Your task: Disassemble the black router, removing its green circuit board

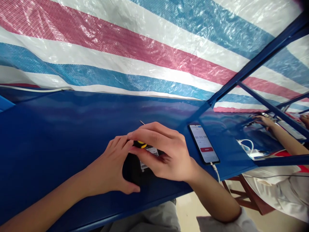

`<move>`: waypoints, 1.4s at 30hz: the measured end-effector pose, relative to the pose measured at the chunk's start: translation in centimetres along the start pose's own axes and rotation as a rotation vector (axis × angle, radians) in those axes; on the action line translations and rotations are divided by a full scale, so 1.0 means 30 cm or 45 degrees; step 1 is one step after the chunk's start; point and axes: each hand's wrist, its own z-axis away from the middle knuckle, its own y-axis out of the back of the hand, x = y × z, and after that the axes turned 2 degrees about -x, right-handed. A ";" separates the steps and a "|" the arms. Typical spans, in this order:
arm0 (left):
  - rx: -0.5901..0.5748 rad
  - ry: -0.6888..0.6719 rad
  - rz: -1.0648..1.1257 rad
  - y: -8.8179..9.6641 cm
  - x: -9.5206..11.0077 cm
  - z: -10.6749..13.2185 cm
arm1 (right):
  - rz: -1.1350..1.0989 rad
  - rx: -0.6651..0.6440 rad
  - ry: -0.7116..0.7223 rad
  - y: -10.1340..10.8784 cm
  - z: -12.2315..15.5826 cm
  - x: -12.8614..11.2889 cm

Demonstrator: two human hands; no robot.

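Note:
A small black device (pixel 135 170) with a white label lies on the blue table (pixel 60 129). My left hand (pixel 111 167) curls round its left side and steadies it. My right hand (pixel 161 151) is closed on a yellow-and-black screwdriver (pixel 142 144), held over the device. A thin metal tip (pixel 142 122) pokes out beyond my fingers toward the back. Most of the device is hidden under both hands.
A phone (pixel 204 143) showing a running timer lies right of my hands, with a white cable (pixel 216 172) at its near end. Another person's hand (pixel 264 120) works at the adjoining bench at right, past a blue frame bar (pixel 265 100). A striped tarp (pixel 145 48) hangs behind.

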 end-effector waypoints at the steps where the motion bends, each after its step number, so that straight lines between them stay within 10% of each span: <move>1: 0.010 -0.002 -0.008 -0.002 -0.006 0.003 | -0.021 -0.007 -0.011 0.002 -0.003 -0.001; 42: 0.052 0.016 -0.036 -0.023 -0.053 0.011 | -0.007 -0.047 0.062 -0.004 -0.030 0.036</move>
